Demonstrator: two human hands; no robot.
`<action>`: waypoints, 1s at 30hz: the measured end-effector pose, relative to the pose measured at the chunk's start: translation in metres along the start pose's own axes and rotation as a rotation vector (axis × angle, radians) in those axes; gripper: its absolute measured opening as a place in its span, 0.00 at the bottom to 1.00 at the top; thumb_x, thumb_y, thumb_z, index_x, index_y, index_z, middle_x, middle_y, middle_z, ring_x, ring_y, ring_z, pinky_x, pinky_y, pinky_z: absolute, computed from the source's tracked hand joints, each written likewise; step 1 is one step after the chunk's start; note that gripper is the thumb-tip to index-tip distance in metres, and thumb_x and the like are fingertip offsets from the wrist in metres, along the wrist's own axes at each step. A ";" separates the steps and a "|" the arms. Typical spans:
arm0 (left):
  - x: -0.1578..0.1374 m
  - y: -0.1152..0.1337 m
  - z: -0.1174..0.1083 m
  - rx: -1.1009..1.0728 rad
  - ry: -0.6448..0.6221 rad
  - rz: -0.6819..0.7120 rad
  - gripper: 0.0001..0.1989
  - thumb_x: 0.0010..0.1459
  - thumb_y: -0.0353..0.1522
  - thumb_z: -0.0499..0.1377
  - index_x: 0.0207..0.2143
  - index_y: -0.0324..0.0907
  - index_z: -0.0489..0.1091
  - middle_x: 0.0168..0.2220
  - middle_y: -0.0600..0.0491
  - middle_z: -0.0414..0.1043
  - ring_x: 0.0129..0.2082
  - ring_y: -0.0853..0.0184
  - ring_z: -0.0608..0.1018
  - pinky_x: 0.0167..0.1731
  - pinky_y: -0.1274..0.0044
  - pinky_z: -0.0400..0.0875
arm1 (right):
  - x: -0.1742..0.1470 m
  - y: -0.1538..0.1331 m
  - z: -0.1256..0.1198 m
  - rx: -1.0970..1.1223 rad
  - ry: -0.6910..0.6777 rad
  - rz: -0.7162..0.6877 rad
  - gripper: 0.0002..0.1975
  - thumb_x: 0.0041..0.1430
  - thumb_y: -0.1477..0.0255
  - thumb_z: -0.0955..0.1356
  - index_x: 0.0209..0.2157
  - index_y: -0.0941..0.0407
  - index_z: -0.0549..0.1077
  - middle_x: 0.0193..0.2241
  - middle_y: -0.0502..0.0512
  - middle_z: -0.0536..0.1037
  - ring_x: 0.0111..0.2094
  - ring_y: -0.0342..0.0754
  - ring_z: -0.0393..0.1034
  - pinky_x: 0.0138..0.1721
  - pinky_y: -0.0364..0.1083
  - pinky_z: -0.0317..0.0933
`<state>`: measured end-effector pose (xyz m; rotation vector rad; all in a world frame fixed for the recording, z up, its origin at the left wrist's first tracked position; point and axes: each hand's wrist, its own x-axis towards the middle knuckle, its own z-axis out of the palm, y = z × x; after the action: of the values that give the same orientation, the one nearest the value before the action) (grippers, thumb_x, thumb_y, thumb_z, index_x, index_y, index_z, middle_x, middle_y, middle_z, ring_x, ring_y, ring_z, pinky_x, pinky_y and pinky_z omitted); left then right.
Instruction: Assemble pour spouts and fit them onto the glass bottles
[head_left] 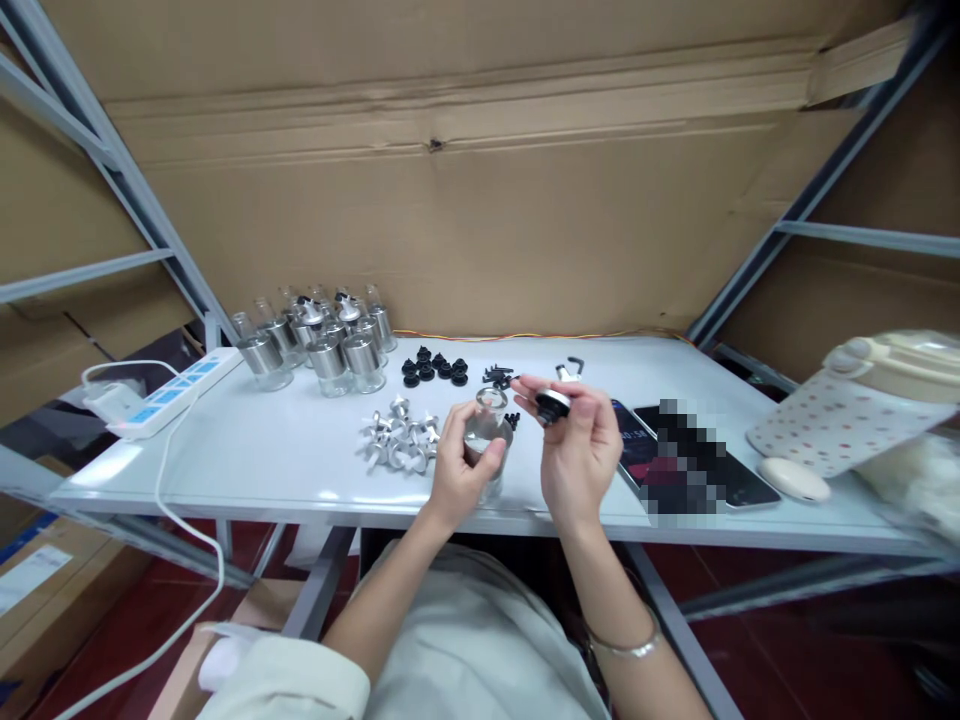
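Observation:
My left hand [466, 462] is wrapped round a glass bottle [493, 405] with a metal sleeve, held upright at the table's front edge with its mouth uncovered. To the right of that mouth, my right hand [577, 450] grips a metal pourer top [553, 402] whose black stopper faces me. The top and the bottle are apart. Left of my left hand lies a pile of silver pourer tops [400, 437]. Behind it stand several black stoppers [435, 368]. Small black parts [498, 377] lie beyond the bottle, and a white-and-black piece [570, 370] is behind my right hand.
Several glass bottles [330, 360] stand at the back left, two with tops on. A power strip [180, 390] with a white cable is on the left edge. Phones [754, 485], a white oval case [795, 480] and a dotted jug [817, 420] are at the right. Cardboard [480, 230] walls the back.

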<state>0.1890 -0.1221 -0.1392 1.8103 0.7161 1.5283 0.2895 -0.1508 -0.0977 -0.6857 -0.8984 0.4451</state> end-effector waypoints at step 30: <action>-0.013 -0.004 -0.002 -0.105 -0.242 -0.417 0.29 0.42 0.28 0.64 0.47 0.41 0.59 0.38 0.54 0.68 0.36 0.66 0.71 0.36 0.77 0.64 | 0.029 0.005 -0.001 0.066 -0.605 0.051 0.12 0.66 0.67 0.59 0.38 0.52 0.72 0.38 0.53 0.72 0.35 0.45 0.71 0.41 0.50 0.65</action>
<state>0.1848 -0.1289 -0.1505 1.6076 0.8158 1.0362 0.3055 -0.1296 -0.0858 -0.5168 -1.4293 0.7456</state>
